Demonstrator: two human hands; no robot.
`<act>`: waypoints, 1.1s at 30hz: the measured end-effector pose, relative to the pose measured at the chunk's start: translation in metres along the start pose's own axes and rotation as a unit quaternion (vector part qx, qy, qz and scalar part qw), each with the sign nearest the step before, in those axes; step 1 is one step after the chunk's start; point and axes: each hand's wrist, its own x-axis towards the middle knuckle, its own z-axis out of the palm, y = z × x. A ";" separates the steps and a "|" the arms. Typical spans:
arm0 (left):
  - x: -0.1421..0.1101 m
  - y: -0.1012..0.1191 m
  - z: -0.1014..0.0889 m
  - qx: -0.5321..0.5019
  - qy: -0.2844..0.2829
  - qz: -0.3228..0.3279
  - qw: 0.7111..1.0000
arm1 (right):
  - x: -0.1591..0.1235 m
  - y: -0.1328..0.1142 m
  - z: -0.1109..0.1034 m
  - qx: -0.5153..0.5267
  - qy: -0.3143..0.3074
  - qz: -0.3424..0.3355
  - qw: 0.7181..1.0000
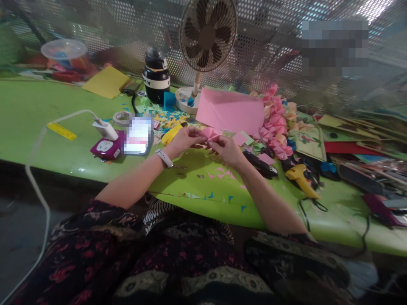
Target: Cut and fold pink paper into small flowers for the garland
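Note:
My left hand (184, 140) and my right hand (226, 149) meet over the green table (38, 110), both pinching a small folded piece of pink paper (210, 133) between their fingertips. A white watch sits on my left wrist. Just behind the hands lies a large pink paper sheet (230, 111). A pile of pink and peach paper flowers (277, 123) runs along the right of that sheet. Small coloured paper scraps lie under and in front of my hands.
A desk fan (207, 38), a black bottle (155, 76), a phone (138, 135), a charger block on a purple socket (106, 144), a yellow glue gun (300, 178), a black tool (260, 165) and stacked card sheets (349, 144) crowd the table. A white cable hangs off the left edge.

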 end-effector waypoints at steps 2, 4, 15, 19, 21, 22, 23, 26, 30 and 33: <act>0.000 -0.001 0.000 0.015 -0.002 0.012 1.000 | 0.000 0.001 0.000 -0.010 0.010 -0.001 1.000; 0.001 -0.002 0.000 0.031 0.004 0.026 0.999 | 0.000 0.000 -0.001 -0.030 0.016 -0.008 0.999; -0.006 -0.001 0.006 0.225 0.049 0.195 0.953 | -0.030 -0.024 0.003 -0.120 0.041 -0.099 0.987; -0.008 -0.002 0.009 0.230 0.045 0.222 0.946 | -0.026 -0.022 -0.001 -0.135 0.061 -0.087 0.985; -0.007 -0.004 0.009 0.218 0.043 0.234 0.947 | -0.022 -0.019 -0.003 -0.148 0.077 -0.083 0.982; -0.007 -0.006 0.008 0.212 0.041 0.236 0.948 | -0.021 -0.018 -0.004 -0.154 0.083 -0.085 0.981; -0.006 -0.007 0.008 0.206 0.038 0.238 0.948 | -0.020 -0.017 -0.005 -0.158 0.087 -0.089 0.979; -0.003 -0.011 0.006 0.198 0.032 0.256 0.946 | -0.019 -0.015 -0.006 -0.164 0.092 -0.101 0.977; 0.000 -0.014 0.006 0.187 0.032 0.281 0.941 | -0.019 -0.015 -0.005 -0.172 0.098 -0.106 0.975; 0.000 -0.015 0.006 0.193 0.038 0.287 0.938 | -0.019 -0.015 -0.005 -0.176 0.099 -0.104 0.974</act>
